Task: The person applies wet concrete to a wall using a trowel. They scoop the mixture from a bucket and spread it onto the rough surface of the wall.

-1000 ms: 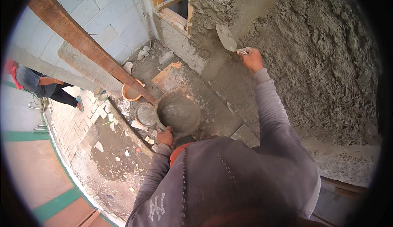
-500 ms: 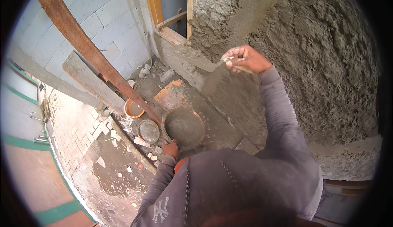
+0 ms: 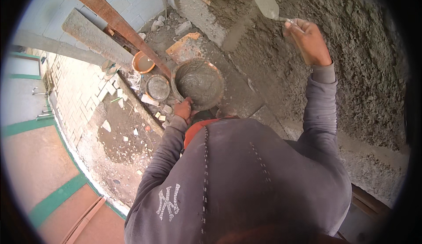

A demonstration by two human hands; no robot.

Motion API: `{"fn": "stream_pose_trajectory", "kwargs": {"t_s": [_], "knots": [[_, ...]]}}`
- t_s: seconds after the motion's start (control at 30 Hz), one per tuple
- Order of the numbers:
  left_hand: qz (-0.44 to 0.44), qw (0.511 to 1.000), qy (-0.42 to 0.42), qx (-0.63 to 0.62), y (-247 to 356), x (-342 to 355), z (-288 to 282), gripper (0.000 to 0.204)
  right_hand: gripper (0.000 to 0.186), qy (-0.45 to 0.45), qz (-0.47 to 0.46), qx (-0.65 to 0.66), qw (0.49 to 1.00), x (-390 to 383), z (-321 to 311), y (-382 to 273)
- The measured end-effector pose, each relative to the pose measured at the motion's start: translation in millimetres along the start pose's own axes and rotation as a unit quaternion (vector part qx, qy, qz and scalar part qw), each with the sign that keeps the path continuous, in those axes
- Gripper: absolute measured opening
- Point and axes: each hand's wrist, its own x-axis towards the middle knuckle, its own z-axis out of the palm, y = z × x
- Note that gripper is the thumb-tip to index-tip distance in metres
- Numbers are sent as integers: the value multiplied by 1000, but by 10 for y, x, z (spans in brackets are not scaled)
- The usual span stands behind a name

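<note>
Right hand [image 3: 307, 39] raised, gripping trowel [image 3: 263, 0]; left hand [image 3: 182, 109] grips mortar pan [image 3: 200, 83].

Grey mortar in orange-rimmed pan [image 3: 198, 83], grey trowel [image 3: 263, 0], orange bowl [image 3: 143, 62], grey rough wall [image 3: 351, 68].

grey long-sleeved sweatshirt with white stitching, a pale chest emblem, orange collar beneath
</note>
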Motion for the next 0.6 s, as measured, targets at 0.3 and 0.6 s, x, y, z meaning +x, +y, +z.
{"fn": "stream_pose_trajectory", "kwargs": {"t_s": [0.3,0.6], "knots": [[138,985,-45,93,-10,-650,616,55,26,-130,-129,-533,826,-690,2059,1965],[249,956,-71,140,62,-714,659,63,39,-266,79,-115,954,-1281,2229,2054]]}}
